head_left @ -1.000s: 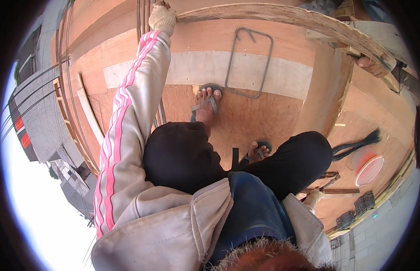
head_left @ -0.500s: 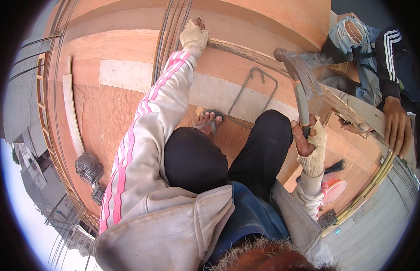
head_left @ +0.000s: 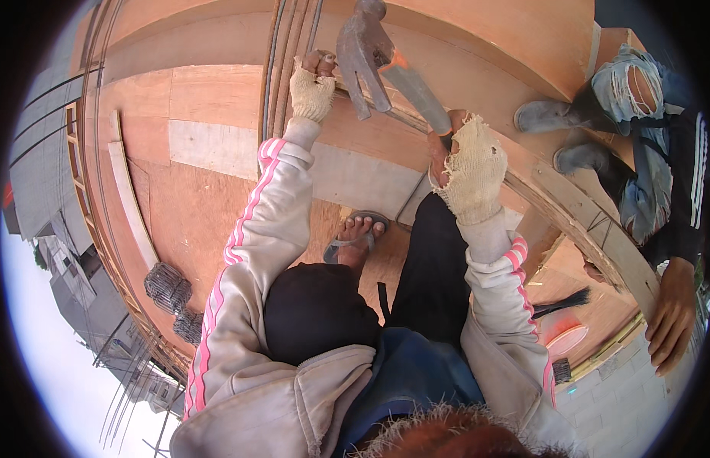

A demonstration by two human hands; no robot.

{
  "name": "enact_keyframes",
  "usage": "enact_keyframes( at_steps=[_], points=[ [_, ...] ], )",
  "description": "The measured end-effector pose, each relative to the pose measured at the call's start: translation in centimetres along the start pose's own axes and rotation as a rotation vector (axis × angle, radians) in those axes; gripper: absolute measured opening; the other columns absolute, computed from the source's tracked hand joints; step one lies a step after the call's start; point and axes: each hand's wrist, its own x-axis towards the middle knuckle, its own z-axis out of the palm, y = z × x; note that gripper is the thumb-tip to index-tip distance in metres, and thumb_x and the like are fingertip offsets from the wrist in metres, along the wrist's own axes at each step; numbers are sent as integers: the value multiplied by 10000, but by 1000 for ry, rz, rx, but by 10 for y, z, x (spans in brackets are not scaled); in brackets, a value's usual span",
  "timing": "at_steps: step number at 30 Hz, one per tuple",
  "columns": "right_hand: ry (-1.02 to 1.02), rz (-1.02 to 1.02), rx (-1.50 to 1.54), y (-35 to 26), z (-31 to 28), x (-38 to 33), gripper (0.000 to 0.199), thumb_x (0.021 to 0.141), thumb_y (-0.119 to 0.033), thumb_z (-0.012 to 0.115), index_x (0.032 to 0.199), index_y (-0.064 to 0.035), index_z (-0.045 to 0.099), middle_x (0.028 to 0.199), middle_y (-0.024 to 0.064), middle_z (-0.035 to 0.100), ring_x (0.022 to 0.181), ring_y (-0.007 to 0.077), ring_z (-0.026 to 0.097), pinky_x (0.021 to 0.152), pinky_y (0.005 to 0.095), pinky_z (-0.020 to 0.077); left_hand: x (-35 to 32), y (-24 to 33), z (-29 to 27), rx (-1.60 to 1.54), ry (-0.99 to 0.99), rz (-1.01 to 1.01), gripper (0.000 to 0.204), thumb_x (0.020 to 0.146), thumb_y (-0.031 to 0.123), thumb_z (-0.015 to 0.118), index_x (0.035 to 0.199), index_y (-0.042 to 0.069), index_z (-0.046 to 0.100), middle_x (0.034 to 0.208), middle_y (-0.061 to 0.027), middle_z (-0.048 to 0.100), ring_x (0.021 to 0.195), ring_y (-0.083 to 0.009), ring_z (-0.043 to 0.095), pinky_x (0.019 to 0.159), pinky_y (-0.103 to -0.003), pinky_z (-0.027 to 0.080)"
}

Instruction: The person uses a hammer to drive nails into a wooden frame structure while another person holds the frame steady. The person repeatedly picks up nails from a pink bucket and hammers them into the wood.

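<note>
My right hand [head_left: 469,168], in a torn cream glove with bare fingertips, grips the handle of a claw hammer [head_left: 410,82]. Its metal head is raised ahead of my knees, close to my left hand. My left hand [head_left: 313,88], gloved the same way, is closed at the far end of a long wooden plank [head_left: 565,204]; what its curled fingers pinch is hidden. The plank slants from there, behind my right hand, toward the near right. Beside its right end is a co-worker's hand [head_left: 670,317].
Steel bars [head_left: 282,76] run just left of my left hand. Plywood sheets [head_left: 194,206] form the floor under my sandalled foot [head_left: 357,235]. Tied wire bundles [head_left: 168,288] lie at left. The co-worker's boots [head_left: 546,117] are at far right, with a black brush-like bundle [head_left: 565,303] nearer.
The hammer and my right hand have swung up and left toward my left hand. My left hand has shifted slightly left and nearer. The co-worker's hand and the plank's right end have come nearer.
</note>
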Motion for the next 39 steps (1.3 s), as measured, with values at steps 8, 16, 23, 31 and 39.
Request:
enact_keyframes(
  at_steps=[8, 16, 23, 31, 39],
  points=[
    [-1, 35, 38, 3, -2, 8, 256, 881, -219, 720, 1013, -61, 569, 821, 156, 587, 705, 359, 623, 614, 441, 497, -5, 12, -12, 134, -63, 22, 177, 1035, 180, 617, 1000, 15, 670, 855, -58, 665, 814, -144, 564, 774, -292, 480],
    [-145, 204, 256, -2, -21, 21, 298, 940, -256, 692, 1081, -18, 581, 703, 181, 528, 638, 343, 557, 602, 409, 473, -16, -2, 15, 57, -45, -148, 202, 1060, 199, 571, 968, 36, 644, 832, -85, 653, 771, -186, 568, 741, -337, 488],
    [-214, -13, 211, 1, -37, 69, 278, 933, -245, 683, 1041, -7, 587, 740, 174, 579, 674, 353, 605, 608, 418, 492, -15, -25, 23, 93, -29, -71, 202, 1044, 232, 587, 986, 41, 609, 865, -199, 642, 826, -409, 622, 728, -444, 491],
    [-623, 97, 970, -69, -21, 178, 144, 1069, -174, 440, 961, -130, 525, 782, -61, 408, 619, 31, 388, 508, 208, 343, -17, -15, 25, 124, 74, 37, 124, 1017, 164, 590, 1040, 42, 599, 938, -186, 619, 901, -415, 606, 794, -464, 490],
    [-709, -346, -100, 33, 63, 149, 689, 797, -492, 834, 1168, 27, 574, 877, 141, 664, 679, 235, 670, 647, 373, 550, -24, -16, 33, 261, 175, 43, 208, 987, 132, 605, 1173, 43, 625, 1039, -193, 632, 1003, -427, 608, 834, -479, 496]
  ],
)
